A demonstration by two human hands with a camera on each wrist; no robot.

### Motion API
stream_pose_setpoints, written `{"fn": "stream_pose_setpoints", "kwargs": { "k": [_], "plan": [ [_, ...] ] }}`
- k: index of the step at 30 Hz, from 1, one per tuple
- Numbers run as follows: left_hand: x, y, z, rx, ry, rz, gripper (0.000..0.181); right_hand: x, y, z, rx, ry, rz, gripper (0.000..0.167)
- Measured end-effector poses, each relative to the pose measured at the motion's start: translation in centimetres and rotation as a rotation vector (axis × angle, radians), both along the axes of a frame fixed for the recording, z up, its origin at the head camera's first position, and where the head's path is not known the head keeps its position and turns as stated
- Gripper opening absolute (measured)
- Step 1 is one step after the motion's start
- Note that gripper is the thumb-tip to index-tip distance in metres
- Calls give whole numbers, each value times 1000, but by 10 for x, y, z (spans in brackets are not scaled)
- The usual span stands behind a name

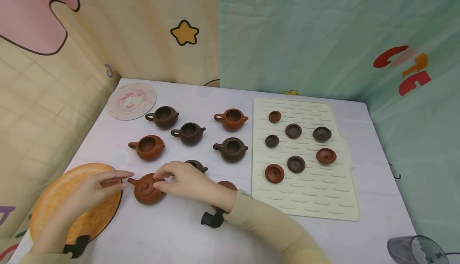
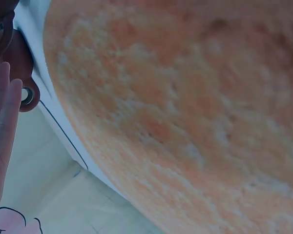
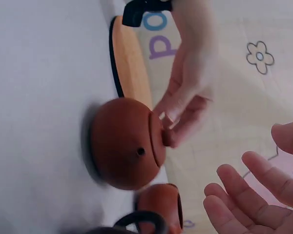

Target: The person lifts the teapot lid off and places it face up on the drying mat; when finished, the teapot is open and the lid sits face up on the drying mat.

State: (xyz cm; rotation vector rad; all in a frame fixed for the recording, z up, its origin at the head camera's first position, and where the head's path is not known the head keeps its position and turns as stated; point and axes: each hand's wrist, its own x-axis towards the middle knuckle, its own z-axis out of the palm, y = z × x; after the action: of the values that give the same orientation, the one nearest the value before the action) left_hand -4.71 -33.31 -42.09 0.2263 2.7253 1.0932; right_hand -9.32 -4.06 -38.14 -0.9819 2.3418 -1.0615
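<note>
A reddish-brown clay teapot with its lid on stands upright at the left front of the table. Its spout faces the camera in the right wrist view. My left hand is just left of the handle, thumb and fingers apart, holding nothing that I can see. Over the teapot's right side hovers my right hand; the right wrist view shows its fingers spread with space between them and the pot. A dark teapot is partly hidden behind the right hand, and a reddish one behind the wrist.
Several lidless teapots, such as a red one and a dark one, stand farther back. A cream mat at right bears several loose lids. An orange round board lies under the left arm; a pink disc is behind, a glass front right.
</note>
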Motion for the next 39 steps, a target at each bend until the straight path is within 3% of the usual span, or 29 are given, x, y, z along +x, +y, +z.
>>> {"fn": "stream_pose_setpoints", "kwargs": {
  "k": [4,11,20,29,35,39],
  "plan": [
    [-5,3,-4,-20,-52,-6,27,9,-29,-10,96,66,38,27],
    [-10,12,-6,-37,-97,-1,25,16,-50,-23,224,119,-9,29],
    [-12,11,-7,-32,-138,14,26,19,-60,-41,182,281,-72,21],
    [-13,10,-8,-59,-140,-1,23,21,-66,-43,185,365,-98,10],
    [-15,10,-8,-81,-142,-6,20,21,-62,-38,76,304,-134,9],
    [-16,8,-7,-106,-145,-21,18,22,-48,-18,-87,101,-170,9]
  ]
}}
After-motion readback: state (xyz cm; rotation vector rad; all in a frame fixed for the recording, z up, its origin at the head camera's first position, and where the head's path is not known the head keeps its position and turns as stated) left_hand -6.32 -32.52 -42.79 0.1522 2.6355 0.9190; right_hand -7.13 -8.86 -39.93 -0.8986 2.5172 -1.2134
